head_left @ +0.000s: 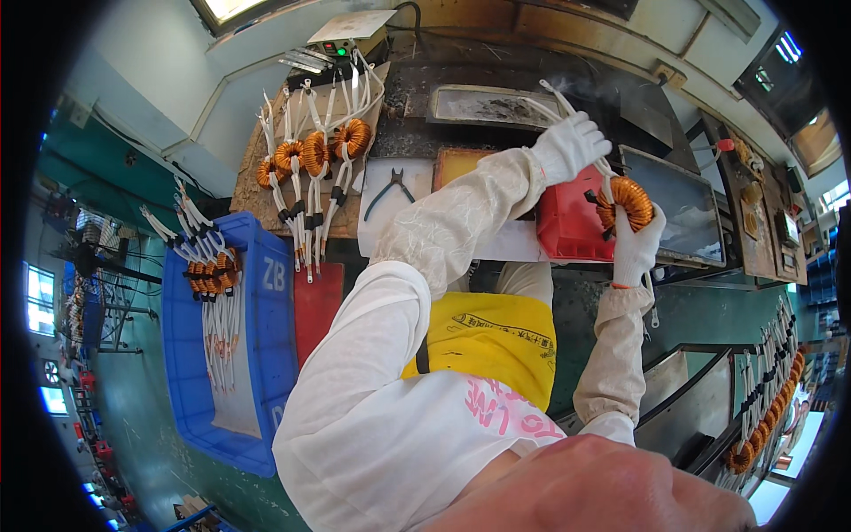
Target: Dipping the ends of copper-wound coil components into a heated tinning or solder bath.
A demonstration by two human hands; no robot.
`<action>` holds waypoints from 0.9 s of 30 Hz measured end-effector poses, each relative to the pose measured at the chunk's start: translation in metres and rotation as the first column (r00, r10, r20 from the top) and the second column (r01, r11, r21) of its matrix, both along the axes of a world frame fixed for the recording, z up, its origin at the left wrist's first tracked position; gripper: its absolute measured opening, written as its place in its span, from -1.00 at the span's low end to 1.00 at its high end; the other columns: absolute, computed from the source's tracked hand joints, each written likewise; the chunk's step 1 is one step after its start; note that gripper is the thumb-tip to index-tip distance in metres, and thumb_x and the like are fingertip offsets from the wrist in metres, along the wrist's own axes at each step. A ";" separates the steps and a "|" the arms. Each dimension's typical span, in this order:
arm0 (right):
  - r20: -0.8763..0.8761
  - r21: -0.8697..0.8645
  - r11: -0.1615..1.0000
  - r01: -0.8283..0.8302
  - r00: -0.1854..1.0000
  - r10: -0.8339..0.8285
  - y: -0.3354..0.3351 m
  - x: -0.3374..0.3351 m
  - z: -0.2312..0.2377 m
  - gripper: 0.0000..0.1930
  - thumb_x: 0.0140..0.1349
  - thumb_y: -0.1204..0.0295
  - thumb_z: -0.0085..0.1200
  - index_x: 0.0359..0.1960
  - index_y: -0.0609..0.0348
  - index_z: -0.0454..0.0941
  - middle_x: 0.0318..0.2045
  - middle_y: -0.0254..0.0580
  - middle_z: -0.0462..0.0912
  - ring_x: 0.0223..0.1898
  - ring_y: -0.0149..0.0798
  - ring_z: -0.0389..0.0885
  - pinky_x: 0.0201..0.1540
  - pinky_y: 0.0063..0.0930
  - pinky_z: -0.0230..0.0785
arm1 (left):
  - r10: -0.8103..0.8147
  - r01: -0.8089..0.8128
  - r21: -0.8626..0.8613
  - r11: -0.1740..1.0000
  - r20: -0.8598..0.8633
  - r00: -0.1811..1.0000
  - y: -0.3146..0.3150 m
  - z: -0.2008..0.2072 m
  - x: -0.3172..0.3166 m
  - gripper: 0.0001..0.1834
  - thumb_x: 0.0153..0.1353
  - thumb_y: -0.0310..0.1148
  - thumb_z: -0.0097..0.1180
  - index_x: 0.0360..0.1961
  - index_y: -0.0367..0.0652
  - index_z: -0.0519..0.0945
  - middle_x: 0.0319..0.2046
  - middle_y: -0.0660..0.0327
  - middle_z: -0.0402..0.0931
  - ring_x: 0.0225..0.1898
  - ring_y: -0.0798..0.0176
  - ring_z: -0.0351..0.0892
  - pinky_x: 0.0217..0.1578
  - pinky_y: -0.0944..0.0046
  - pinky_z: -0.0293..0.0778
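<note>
My right hand (636,246), in a white glove, is closed round a copper-wound toroidal coil (631,197) at the right of the bench. White sleeved leads (560,105) run up from this coil past my left hand (572,149), also gloved. Its fingers are bent over the leads, whose tips point up and away near the right end of a rectangular metal trough (492,105) with a grey, crusted surface. More leads with metal ends hang below my right hand. Under the coil and between my arms stands a red plastic bin (567,217).
Several similar coils (316,152) lie on a board at the left, beside green-handled pliers (390,191). A blue crate (266,355) holds more coils. At the right are a grey metal tray (678,213) and a rack of coils (762,430). Faint smoke hangs over the bench.
</note>
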State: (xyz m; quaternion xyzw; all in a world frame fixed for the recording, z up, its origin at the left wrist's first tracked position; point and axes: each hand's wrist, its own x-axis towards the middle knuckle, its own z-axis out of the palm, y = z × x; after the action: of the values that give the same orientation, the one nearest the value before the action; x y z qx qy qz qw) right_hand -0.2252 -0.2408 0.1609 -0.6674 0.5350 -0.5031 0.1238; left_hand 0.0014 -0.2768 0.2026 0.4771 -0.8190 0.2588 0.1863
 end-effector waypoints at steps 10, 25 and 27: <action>0.345 0.177 0.984 -0.037 0.938 -0.026 0.012 -0.105 -0.011 -0.47 0.20 0.38 0.35 0.11 0.38 0.39 -0.12 -0.17 0.60 -0.13 -0.35 0.60 -0.02 -0.50 0.46 | -0.290 0.299 -0.020 0.954 -0.311 0.905 0.094 -0.043 -0.055 -0.57 0.11 -0.38 0.08 0.06 -0.08 0.55 0.05 0.17 0.56 0.16 0.10 0.51 0.32 0.02 0.30; 0.925 0.365 0.771 -0.522 0.301 -0.234 0.095 -0.247 -0.069 -0.71 0.40 0.35 0.06 0.00 0.32 0.46 -0.25 -0.19 0.66 -0.29 -0.28 0.71 -0.25 -0.47 0.66 | -0.153 0.211 0.118 0.970 -0.378 0.913 0.107 -0.098 -0.060 -0.47 0.08 -0.42 0.15 0.15 -0.13 0.48 0.16 0.04 0.50 0.21 -0.07 0.46 0.32 -0.03 0.29; 0.928 0.370 0.687 -0.625 0.218 -0.301 0.108 -0.259 -0.082 -0.72 0.39 0.35 0.05 -0.02 0.32 0.47 -0.27 -0.16 0.65 -0.29 -0.23 0.71 -0.30 -0.38 0.68 | -0.143 0.198 0.116 0.973 -0.365 0.920 0.106 -0.100 -0.060 -0.47 0.09 -0.43 0.14 0.16 -0.13 0.48 0.15 0.04 0.51 0.21 -0.06 0.46 0.32 -0.03 0.27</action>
State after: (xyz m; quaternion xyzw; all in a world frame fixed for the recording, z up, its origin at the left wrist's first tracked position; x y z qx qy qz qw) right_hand -0.4847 -0.1325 0.0792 -0.1638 0.4003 -0.5369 0.7244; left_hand -0.0588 -0.1709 0.1027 0.4553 -0.8277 0.0889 0.3157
